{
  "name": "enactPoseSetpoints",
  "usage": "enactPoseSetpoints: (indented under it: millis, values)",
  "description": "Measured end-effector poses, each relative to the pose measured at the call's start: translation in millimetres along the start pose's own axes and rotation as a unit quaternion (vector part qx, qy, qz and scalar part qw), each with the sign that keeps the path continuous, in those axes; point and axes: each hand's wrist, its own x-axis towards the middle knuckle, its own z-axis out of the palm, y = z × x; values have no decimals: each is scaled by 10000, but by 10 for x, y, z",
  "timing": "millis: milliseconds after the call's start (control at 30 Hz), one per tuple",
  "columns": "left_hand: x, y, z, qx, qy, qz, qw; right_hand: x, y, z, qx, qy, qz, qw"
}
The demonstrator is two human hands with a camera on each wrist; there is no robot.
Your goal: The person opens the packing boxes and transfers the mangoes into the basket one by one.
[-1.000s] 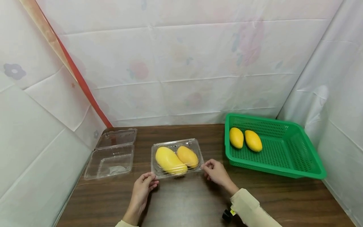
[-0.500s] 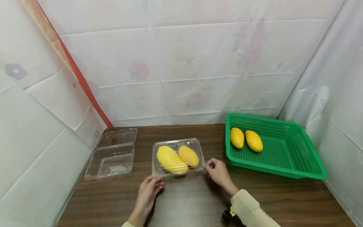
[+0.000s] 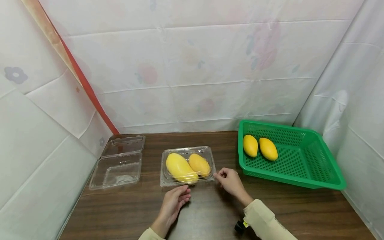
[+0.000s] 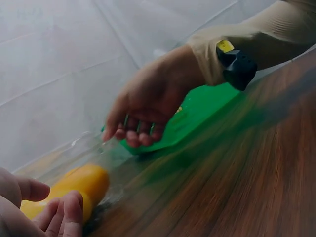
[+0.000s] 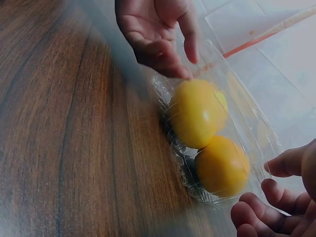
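Left hand (image 3: 174, 201) has moved right along near edge of clear container (image 3: 207, 152), fingers relaxed, thumb apart; right hand (image 3: 230, 181) pinches container's near right corner.

The head camera looks forward and down over the table (image 3: 210, 213) from its near side, far enough off to take in the left hand (image 3: 174, 204), the right hand (image 3: 231, 183), the clear box (image 3: 189, 150) and the whole green basket (image 3: 294, 163). The left wrist camera sits low, close and tilted, facing the right hand and the basket. The right wrist camera, close and tilted, looks past the box toward the left hand. All 3 share the box; head and left wrist share the basket.
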Motion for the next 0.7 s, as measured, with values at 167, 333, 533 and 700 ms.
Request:
enactPoseSetpoints:
  millis: [167, 333, 533, 700]
  values:
    - [58, -54, 171, -10, -225, -65, 9997, -5, -8, 1, -142, -18, -17, 9999]
    - [92, -97, 325, 23, -295, -82, 9995, -3, -11, 18, -145, -27, -100, 9998]
    - [129, -116, 452, 21, -465, -117, 9988, 3, -11, 19, -189, -164, -63, 9997]
    - [166, -124, 536, -46, -467, -115, 9988, 3, -6, 21, -265, -243, -19, 9994]
